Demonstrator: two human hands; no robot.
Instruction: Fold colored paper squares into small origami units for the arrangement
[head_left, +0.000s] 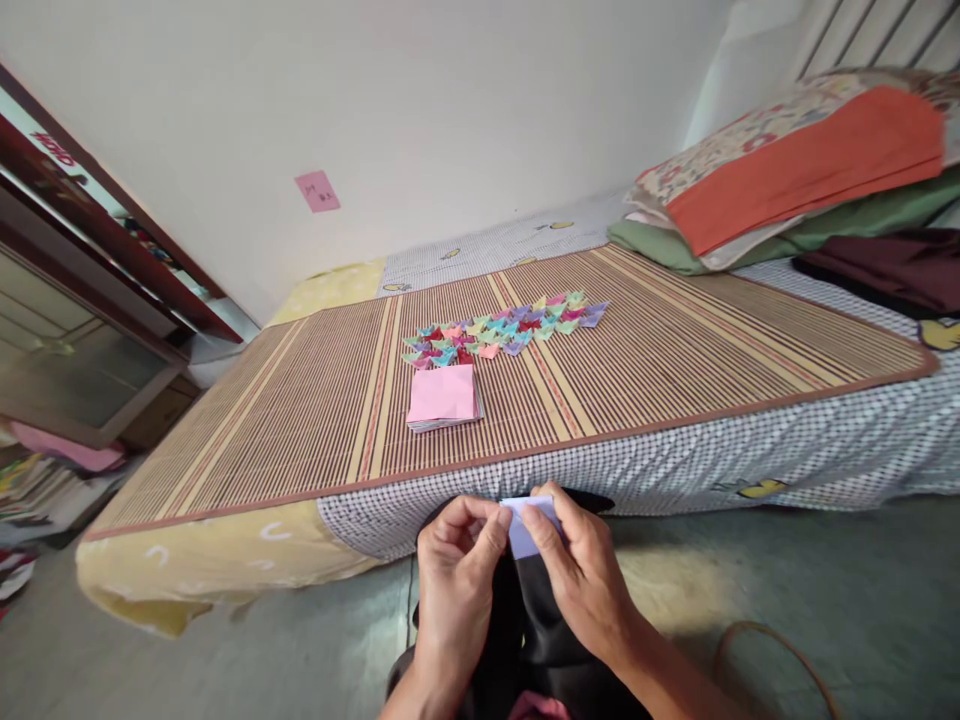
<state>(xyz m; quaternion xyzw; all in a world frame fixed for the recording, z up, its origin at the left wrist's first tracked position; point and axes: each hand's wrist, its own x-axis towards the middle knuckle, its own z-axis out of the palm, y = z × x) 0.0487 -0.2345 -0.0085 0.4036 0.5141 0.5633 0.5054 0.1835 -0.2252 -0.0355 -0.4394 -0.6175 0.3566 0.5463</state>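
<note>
The pale paper (527, 527) is mostly covered by the fingers of the left hand (457, 570) and the right hand (581, 580), so its fold cannot be told. Both forearms are cut off by the bottom edge. The writing on the pink note (317, 190) is too small to read, and the pillows (795, 165) run out at the right edge.
</note>
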